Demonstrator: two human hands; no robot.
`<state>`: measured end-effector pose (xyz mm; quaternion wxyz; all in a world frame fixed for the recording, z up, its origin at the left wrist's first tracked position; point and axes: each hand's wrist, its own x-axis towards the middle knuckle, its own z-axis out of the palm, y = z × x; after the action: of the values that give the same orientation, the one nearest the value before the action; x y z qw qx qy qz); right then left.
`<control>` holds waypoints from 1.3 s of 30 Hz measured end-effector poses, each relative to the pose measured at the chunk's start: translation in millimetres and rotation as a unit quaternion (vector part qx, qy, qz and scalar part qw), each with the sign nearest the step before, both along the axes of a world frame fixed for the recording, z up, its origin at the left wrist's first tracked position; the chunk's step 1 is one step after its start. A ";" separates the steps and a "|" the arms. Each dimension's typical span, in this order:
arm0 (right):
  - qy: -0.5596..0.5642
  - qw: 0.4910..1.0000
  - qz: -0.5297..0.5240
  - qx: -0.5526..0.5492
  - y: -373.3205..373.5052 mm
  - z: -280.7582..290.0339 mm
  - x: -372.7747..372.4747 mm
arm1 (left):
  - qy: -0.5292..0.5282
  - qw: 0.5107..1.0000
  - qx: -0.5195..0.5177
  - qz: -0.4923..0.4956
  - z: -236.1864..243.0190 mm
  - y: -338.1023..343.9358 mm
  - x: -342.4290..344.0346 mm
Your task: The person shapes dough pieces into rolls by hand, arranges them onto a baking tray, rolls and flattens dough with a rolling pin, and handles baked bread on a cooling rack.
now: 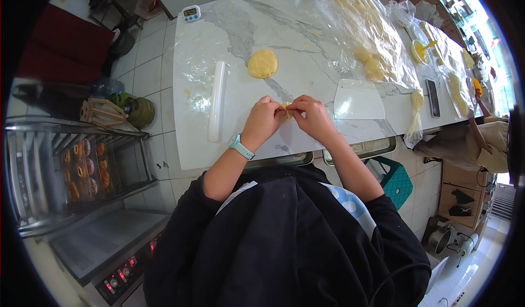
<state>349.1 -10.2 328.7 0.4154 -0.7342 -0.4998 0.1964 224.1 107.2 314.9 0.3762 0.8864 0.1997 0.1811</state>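
Over the near part of a marble-patterned table (240, 44), my two hands meet at a small piece of yellow dough (286, 111). My left hand (263, 122), with a pale green watch on its wrist, pinches the dough from the left. From the right, my right hand (310, 115) pinches it with fingertips pressed together. Most of the piece is hidden behind my fingers. Beyond my hands lies a flat round of yellow dough (262, 63). A white rolling pin (217, 102) rests to the left, lengthwise on the table.
A translucent scraper sheet (358, 100) lies right of my hands. Dough under plastic film (363, 33) covers the far right. A phone (432, 98) and a timer (191, 13) sit on the table. A rack of baked rings (85, 167) stands left; another person (476, 132) works at right.
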 end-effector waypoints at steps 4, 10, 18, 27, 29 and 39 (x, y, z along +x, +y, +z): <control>0.023 0.999 -0.020 -0.011 3.8 7.0 -4.1 | -0.022 1.000 0.000 0.008 -1.6 -1.0 0.7; -0.036 0.999 0.017 -0.018 6.9 0.7 -2.0 | -0.052 0.997 -0.051 0.014 -4.9 3.0 -0.3; -0.065 0.998 0.011 -0.016 14.3 -18.6 -4.5 | 0.001 0.992 -0.123 0.031 4.4 -7.9 -1.1; -0.009 0.994 -0.024 -0.106 14.0 -17.2 1.5 | -0.022 0.904 -0.428 0.005 11.5 -10.9 -7.1; -0.025 0.996 -0.032 -0.084 15.2 -27.8 1.2 | -0.064 0.881 -0.468 0.015 5.6 -6.6 -10.3; -0.069 0.993 -0.021 -0.096 11.5 11.4 -14.1 | -0.137 0.801 -0.578 0.065 -35.1 -3.5 -24.0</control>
<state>335.0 1.4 340.1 0.3113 -0.7929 -0.4905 0.1837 200.2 103.7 279.9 0.8300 0.4551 0.2705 0.1755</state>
